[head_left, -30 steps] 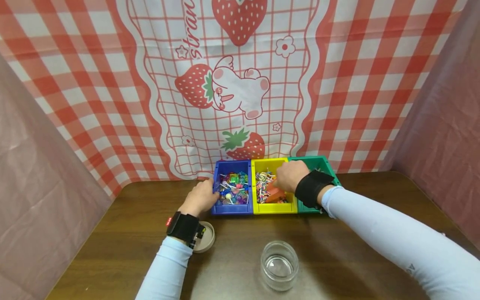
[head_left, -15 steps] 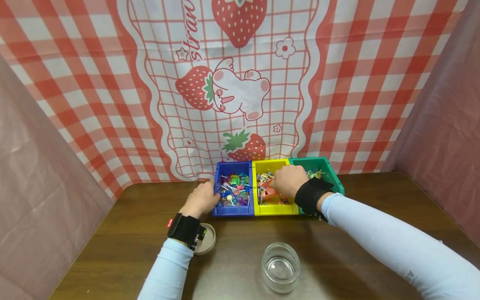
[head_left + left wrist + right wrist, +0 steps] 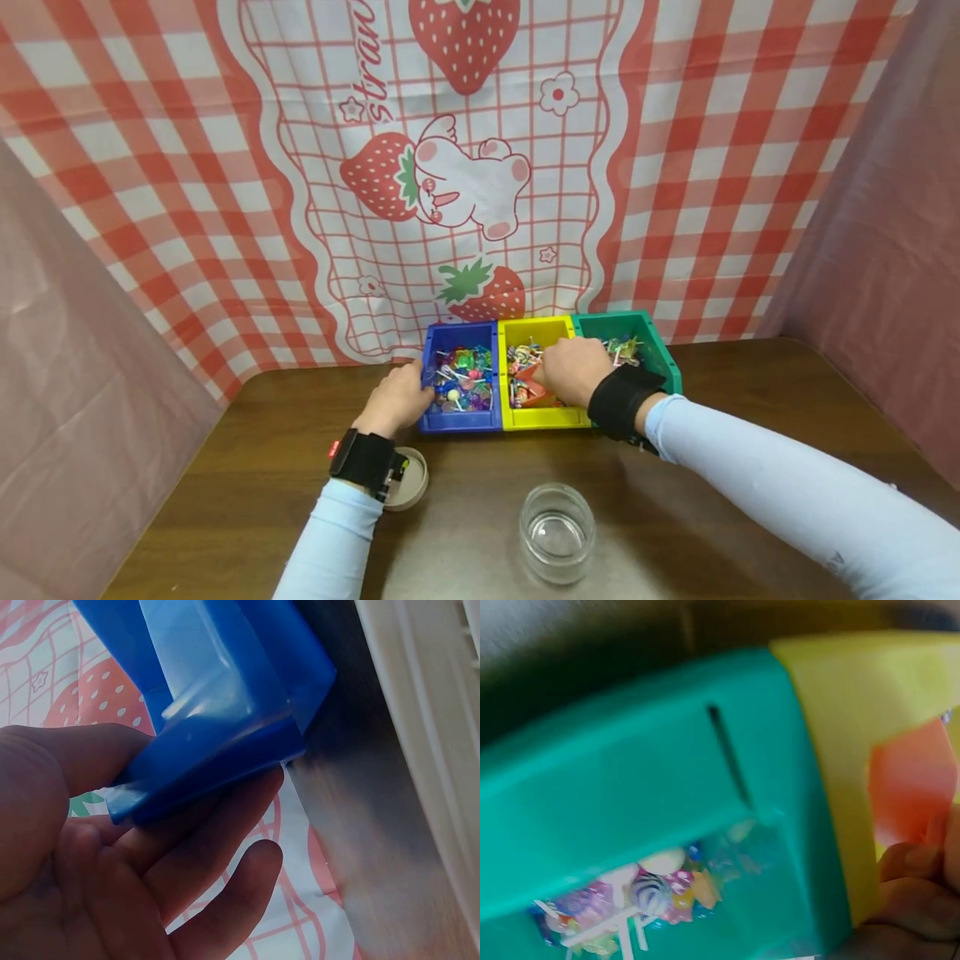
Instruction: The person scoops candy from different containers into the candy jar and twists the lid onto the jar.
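Observation:
My left hand (image 3: 396, 396) grips the left wall of the blue bin (image 3: 461, 421); in the left wrist view, thumb and fingers lie on opposite sides of that blue wall (image 3: 206, 761). In the yellow bin (image 3: 547, 418), my right hand (image 3: 576, 369) holds an orange scoop (image 3: 528, 392), tilted among small striped lollipops (image 3: 522, 358). The right wrist view shows the scoop (image 3: 915, 780) partly cut off by the frame edge, my curled fingers (image 3: 922, 900) against it. Small translucent lollipops (image 3: 465, 379) fill the blue bin.
A green bin (image 3: 663, 354) with more small lollipops adjoins the yellow one on the right. An open glass jar (image 3: 557, 542) stands in front of the bins. A round pale lid (image 3: 411, 483) lies beside my left wrist. A strawberry-print cloth (image 3: 472, 183) hangs behind.
My right hand has shifted toward the front of the yellow bin, and the scoop has swung left and tilted among the lollipops. The left hand keeps its hold on the blue bin.

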